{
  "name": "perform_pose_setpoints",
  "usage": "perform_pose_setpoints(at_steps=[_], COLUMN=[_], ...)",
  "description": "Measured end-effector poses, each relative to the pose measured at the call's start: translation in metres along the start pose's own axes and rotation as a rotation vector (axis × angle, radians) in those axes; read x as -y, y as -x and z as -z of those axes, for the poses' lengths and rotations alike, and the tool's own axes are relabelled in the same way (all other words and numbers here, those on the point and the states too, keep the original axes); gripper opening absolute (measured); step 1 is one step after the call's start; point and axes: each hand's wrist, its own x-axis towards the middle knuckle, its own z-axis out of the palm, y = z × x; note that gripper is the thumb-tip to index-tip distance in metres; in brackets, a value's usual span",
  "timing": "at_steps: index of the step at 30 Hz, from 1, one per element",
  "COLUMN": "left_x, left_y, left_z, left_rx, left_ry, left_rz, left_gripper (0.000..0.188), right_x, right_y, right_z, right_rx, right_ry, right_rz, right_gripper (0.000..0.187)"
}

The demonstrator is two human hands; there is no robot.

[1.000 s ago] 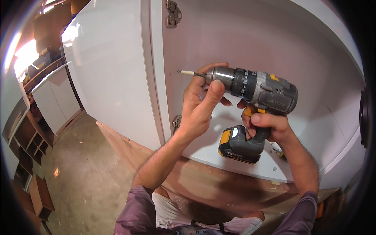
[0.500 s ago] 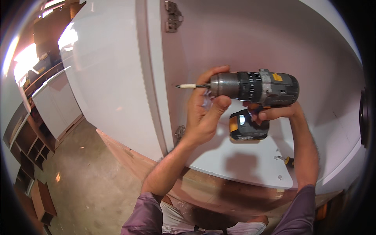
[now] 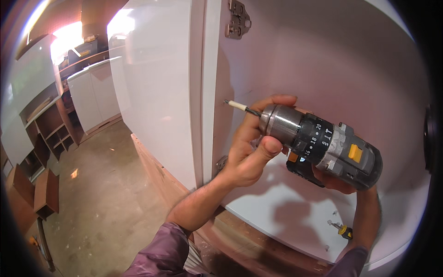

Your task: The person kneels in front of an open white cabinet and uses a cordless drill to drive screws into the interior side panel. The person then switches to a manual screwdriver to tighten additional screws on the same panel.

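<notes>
A black and grey cordless drill [image 3: 339, 150] is held up inside a white cabinet, tilted with its rear end low on the right. My left hand [image 3: 249, 159] is closed around the metal chuck [image 3: 282, 123], thumb at its near side and fingers beyond. My right hand [image 3: 337, 181] grips the handle under the motor body, which hides most of its fingers. From the chuck runs a drill bit [image 3: 254, 112] with a pale sleeve [image 3: 237, 105] around it. Its tip is at the cabinet's left side panel [image 3: 224, 131]; whether they touch I cannot tell.
Metal hinges sit on that panel, one high [image 3: 237, 21] and one low [image 3: 221, 163]. The white door [image 3: 157, 92] stands open at left. A yellow and black screwdriver [image 3: 344, 230] lies on the cabinet's bottom board [image 3: 258, 205], with small clear pieces nearby. Brown wooden boxes [image 3: 46, 190] rest on the floor.
The drill has tilted from nearly level, its rear end dropping toward the lower right. Its bit now points up and left, nearer the side panel. My view has shifted left.
</notes>
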Motion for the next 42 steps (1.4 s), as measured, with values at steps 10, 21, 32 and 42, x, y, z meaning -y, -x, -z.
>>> perform_pose_setpoints(at_steps=[10,21,32,42], left_x=[-0.004,0.0,0.001,-0.001], left_y=[-0.001,-0.001,0.002,0.001], left_z=[-0.003,0.001,0.002,0.001], left_rx=[0.005,0.036,0.026,0.02], left_ry=[0.053,-0.009,0.058,0.095], left_rz=[0.115,0.048,0.044,0.048], left_gripper=[0.084,0.083,0.081,0.08], right_x=[-0.042,-0.014,-0.016,-0.023], right_y=[0.009,-0.03,-0.018,-0.002], right_z=[0.001,-0.007,-0.02,-0.024], right_rx=[-0.064,-0.247,-0.195,-0.168], right_ry=[-0.023,0.051,-0.421,-0.244], right_rz=[0.126,0.566,0.134,0.092], right_gripper=[0.044,0.048,0.028,0.028])
